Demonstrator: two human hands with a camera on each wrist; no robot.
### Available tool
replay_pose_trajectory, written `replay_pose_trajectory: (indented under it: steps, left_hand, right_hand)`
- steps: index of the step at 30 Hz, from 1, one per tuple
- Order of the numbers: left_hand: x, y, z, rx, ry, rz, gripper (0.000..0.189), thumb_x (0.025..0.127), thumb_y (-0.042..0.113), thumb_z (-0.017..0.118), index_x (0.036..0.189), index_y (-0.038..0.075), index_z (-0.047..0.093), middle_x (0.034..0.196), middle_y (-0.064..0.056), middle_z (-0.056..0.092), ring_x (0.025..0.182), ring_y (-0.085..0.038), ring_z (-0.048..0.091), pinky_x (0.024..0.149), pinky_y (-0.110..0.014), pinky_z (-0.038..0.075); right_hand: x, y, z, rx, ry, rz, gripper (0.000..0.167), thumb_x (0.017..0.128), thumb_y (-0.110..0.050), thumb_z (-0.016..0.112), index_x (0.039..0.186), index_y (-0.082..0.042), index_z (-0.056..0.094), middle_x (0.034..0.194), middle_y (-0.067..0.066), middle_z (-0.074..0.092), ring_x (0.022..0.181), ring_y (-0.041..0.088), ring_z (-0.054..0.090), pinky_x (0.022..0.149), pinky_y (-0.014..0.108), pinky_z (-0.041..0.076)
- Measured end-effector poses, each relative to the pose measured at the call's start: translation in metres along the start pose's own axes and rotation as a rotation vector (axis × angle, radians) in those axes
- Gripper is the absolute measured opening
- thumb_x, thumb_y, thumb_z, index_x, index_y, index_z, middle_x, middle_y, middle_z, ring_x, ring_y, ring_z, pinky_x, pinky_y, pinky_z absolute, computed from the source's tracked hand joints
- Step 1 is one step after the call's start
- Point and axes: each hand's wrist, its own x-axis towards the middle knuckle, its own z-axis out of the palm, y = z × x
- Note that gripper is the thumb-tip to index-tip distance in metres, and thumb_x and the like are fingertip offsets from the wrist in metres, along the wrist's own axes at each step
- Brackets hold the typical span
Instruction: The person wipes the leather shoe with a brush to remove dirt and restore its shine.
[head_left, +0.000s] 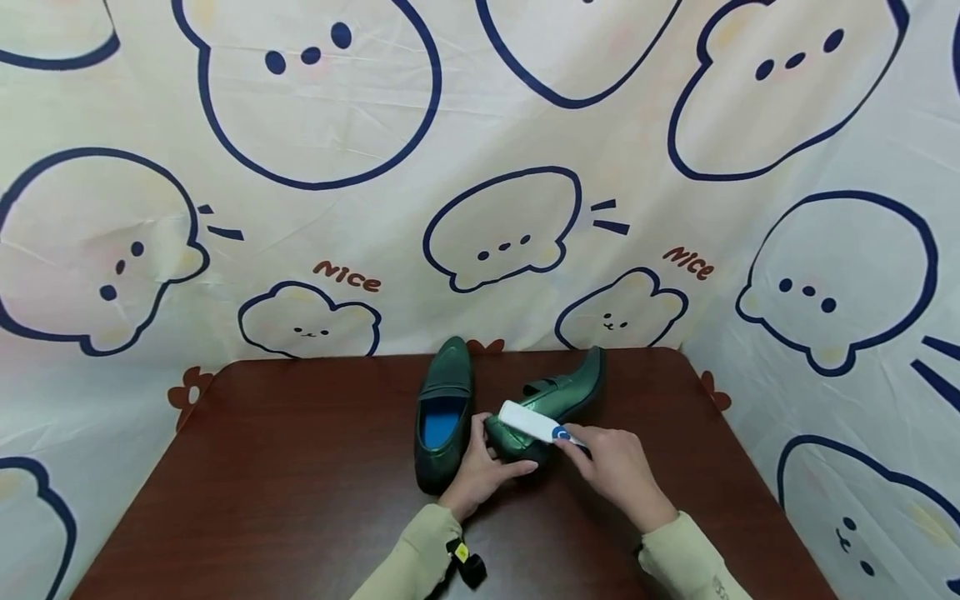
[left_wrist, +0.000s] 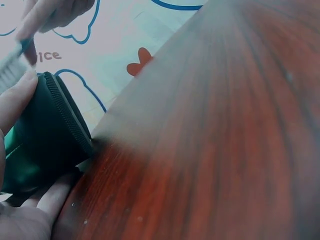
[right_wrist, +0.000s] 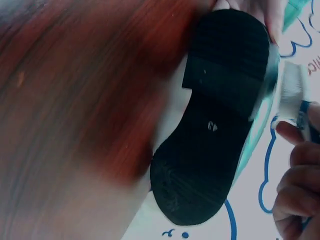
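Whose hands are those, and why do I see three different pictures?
They are a person's two bare hands. The wide picture comes from a camera worn on the head, looking down; the other two come from cameras on each wrist. On the brown table sits one green shoe. The left hand holds the other shoe, tilted; its black sole shows in the right wrist picture. The right hand holds a white brush close to that shoe.

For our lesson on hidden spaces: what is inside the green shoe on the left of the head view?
Inside the green shoe, a blue insole shows through the opening. The upper covers the toe space, so whatever is there cannot be seen.
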Motion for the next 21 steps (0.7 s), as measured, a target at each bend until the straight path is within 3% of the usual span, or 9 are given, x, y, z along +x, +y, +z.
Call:
replay_pose_trajectory:
  steps: [5,10,14,21]
  left_hand:
    - [0.001,-0.001,0.000,-0.007,-0.004,0.004,0.086,0.085,0.024,0.088,0.144,0.023,0.025,0.150,-0.013,0.039,0.112,-0.028,0.064,0.078,-0.035,0.059]
    - [0.003,0.000,0.000,-0.005,-0.003,0.005,0.088,0.084,0.027,0.089,0.144,0.024,0.024,0.151,-0.013,0.041,0.118,-0.028,0.062,0.080,-0.035,0.059]
    - [0.002,0.001,-0.001,-0.011,-0.009,-0.001,0.088,0.084,0.025,0.089,0.145,0.024,0.025,0.152,-0.013,0.041,0.121,-0.028,0.062,0.081,-0.036,0.058]
    - [0.001,0.001,-0.001,-0.014,-0.004,-0.021,0.087,0.084,0.024,0.089,0.144,0.026,0.025,0.151,-0.013,0.041,0.119,-0.028,0.061,0.081,-0.036,0.058]
  right_hand:
    - [0.001,0.002,0.006,0.007,-0.001,0.047,0.025,0.091,-0.030,0.081,0.111,-0.015,0.082,0.087,0.000,0.079,0.066,0.013,0.068,0.058,0.029,0.054]
    - [0.000,0.023,0.002,-0.005,0.073,0.122,0.029,0.091,-0.026,0.082,0.113,-0.007,0.080,0.092,0.010,0.080,0.067,0.021,0.070,0.057,0.037,0.056]
    - [-0.003,0.038,-0.003,-0.013,0.106,0.197,0.031,0.091,-0.023,0.082,0.114,-0.003,0.079,0.090,0.015,0.079,0.062,0.022,0.066,0.053,0.036,0.052]
    - [-0.002,0.027,-0.005,0.015,0.099,0.135,0.030,0.091,-0.024,0.081,0.114,-0.005,0.079,0.091,0.010,0.080,0.066,0.018,0.068,0.059,0.038,0.057]
